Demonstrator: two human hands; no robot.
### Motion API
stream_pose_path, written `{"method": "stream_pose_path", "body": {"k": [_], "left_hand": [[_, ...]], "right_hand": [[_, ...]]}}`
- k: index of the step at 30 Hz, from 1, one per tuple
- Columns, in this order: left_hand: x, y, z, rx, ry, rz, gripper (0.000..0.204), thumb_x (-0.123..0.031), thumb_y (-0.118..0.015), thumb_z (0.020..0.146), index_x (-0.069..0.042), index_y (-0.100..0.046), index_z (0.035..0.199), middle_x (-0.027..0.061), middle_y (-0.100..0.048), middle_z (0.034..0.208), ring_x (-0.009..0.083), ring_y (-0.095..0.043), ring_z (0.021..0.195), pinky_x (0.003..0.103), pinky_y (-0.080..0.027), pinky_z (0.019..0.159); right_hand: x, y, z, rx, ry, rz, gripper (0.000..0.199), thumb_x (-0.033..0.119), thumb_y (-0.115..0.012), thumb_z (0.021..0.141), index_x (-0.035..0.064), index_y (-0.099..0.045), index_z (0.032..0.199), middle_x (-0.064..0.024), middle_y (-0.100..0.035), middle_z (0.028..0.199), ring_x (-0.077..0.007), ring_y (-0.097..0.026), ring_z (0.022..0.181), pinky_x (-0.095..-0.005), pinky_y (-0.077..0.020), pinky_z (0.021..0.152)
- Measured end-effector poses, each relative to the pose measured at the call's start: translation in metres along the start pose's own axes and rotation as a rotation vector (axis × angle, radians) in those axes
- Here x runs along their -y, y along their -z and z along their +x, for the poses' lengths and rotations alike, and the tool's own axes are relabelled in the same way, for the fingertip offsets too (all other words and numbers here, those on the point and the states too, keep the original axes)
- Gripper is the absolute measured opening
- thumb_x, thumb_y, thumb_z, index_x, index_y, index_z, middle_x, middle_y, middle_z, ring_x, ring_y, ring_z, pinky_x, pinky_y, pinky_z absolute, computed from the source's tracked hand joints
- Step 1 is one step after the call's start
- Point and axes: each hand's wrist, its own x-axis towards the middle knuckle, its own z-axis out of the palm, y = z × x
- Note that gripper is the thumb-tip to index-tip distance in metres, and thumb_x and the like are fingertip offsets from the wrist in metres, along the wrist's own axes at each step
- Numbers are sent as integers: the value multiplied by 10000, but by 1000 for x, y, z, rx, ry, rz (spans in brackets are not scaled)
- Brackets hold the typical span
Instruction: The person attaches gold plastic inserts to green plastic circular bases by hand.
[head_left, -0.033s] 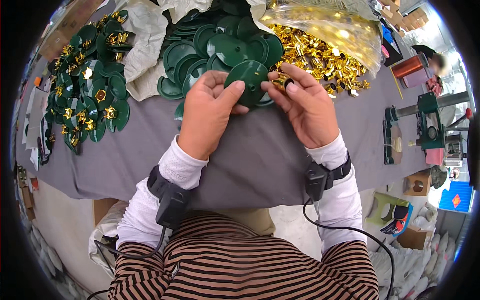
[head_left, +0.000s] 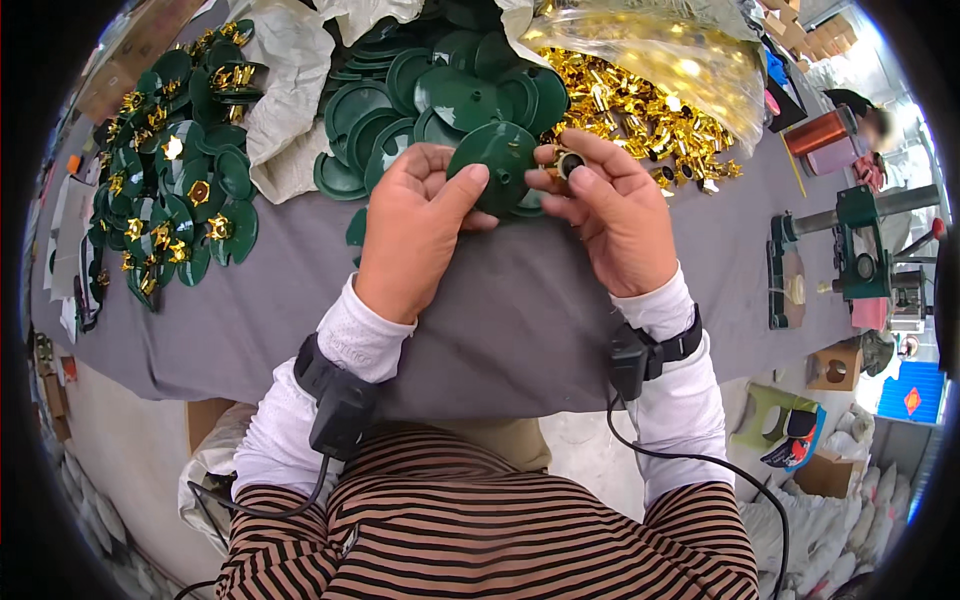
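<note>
Here, a green disc (head_left: 497,160) stands tilted between the two hands, its face with a small raised nub turned toward the wearer. The left hand (head_left: 425,215) pinches it by the near left edge, thumb laid on the face and the other fingers curled behind. Just beside the disc's right edge, a small gold fitting (head_left: 568,163) sits between the thumb and fingers of the right hand (head_left: 615,210), its dark round mouth turned toward the wearer; that grip is closed on the fitting. Whether the fitting or the right fingertips touch the disc, I cannot tell.

Directly beyond the left fingers lies a heap of green discs (head_left: 465,100), overlapping one another, with a few low ones reaching down beside the left hand. Beyond the right fingers spreads a pile of gold fittings (head_left: 640,110), partly under a clear plastic bag (head_left: 690,60). Well to the left of the left fingers, past a crumpled white sack (head_left: 285,110), is a cluster of green discs with gold pieces on them (head_left: 170,190). A grey cloth (head_left: 500,340) covers the table below both hands. Far to the right of the right fingers stands a green hand press (head_left: 860,240), and a copper-coloured roll (head_left: 820,132) lies farther off beyond it.
</note>
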Motion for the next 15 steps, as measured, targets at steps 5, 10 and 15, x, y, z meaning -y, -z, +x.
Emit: {"method": "stream_pose_path", "body": {"k": [5,10,15], "left_hand": [[6,4,-1,-14,35,-134,225,-72,-603,908,-4,-489,1090,81,-617,1032,121,-624,887,267,-565,755],[20,-1,-7,14,-148,-120,212,15,-561,910,5,-458,1096,92,-613,1035,139,-626,927,273,-549,807],[23,0,-13,59,-223,265,199,35,-535,919,21,-451,1099,112,-625,1048,139,-629,942,245,-504,821]], "right_hand": [[-8,4,2,-63,99,-495,343,-15,-662,834,-31,-577,1165,-125,-648,1043,-189,-651,913,-251,-559,679],[-27,-1,1,1,444,-585,380,-50,-742,739,-13,-634,1101,-93,-634,1040,-115,-632,829,-241,-542,665],[-22,-4,-2,24,745,-1054,341,-23,-760,718,2,-655,1041,-120,-649,971,-185,-646,799,-260,-530,683]]}}
